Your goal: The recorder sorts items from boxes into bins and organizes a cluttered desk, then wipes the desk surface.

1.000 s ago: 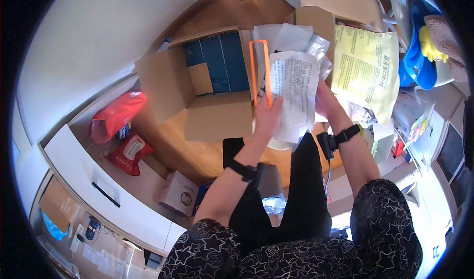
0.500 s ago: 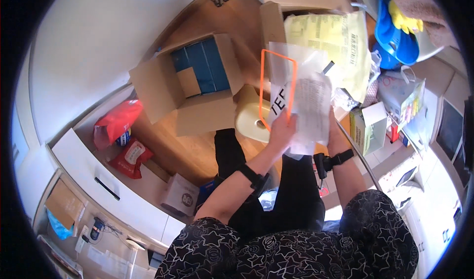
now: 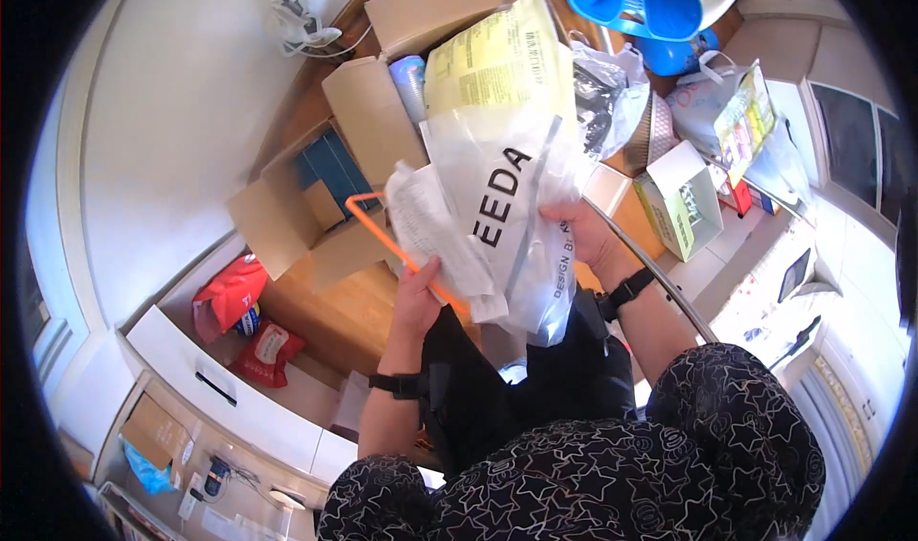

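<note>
My left hand (image 3: 416,297) is closed, pinching a thin orange frame (image 3: 378,230) with rounded corners together with a crumpled white packet (image 3: 435,220). Beside it, a translucent white plastic bag (image 3: 469,154) with large black lettering is spread out above my knees. My right hand (image 3: 583,238) grips this bag by its right side, thumb on top and the other fingers hidden beneath. The packet overlaps the bag's left part. The lower end of the orange frame passes behind the packet.
An open cardboard box (image 3: 368,101) ahead holds a yellow printed packet (image 3: 497,58). Left of it stands another open box (image 3: 273,211) with dark blue contents. A metal pole (image 3: 660,278) slants past my right forearm. Right are a green-white carton (image 3: 681,201) and a blue tub (image 3: 669,10).
My hands have moved apart and the bag is now spread flatter. The white packet has gone from the right side to the left, beside the orange frame. The view has swung rightward.
</note>
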### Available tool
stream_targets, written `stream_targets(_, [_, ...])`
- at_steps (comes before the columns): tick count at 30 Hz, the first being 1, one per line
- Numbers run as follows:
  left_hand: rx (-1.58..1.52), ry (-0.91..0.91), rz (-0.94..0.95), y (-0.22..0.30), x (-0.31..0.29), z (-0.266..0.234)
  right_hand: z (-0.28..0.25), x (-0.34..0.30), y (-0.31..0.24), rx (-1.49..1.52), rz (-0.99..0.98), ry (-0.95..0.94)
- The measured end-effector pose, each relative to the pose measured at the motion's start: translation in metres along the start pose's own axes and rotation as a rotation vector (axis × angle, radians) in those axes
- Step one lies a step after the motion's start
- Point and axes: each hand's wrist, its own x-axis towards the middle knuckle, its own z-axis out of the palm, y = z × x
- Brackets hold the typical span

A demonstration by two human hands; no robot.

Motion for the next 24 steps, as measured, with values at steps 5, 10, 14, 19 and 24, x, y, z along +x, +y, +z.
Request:
stream_targets(5, [0.028, 0.076, 0.025, 0.005, -0.03, -0.018, -0.019, -0.023, 0.007, 0.148, 0.035, -0.05])
stream_targets(10, [0.161, 0.059, 0.0, 0.014, -0.049, -0.056, -0.011, -0.05, 0.047, 0.153, -0.011, 0.037])
stream_targets(14, [-0.206, -0.817, -0.091, 0.035, -0.072, -0.078, 0.017, -0.072, 0.099, 0.23, -0.019, 0.095])
stream_targets(19, [0.305, -0.249, 0.001, 0.049, -0.135, -0.06, 0.061, -0.115, 0.15, 0.078, -0.191, 0.193])
stream_targets(24, [0.437, -0.304, -0.192, 0.032, -0.16, -0.031, 0.087, -0.145, 0.173, 0.051, -0.164, 0.062])
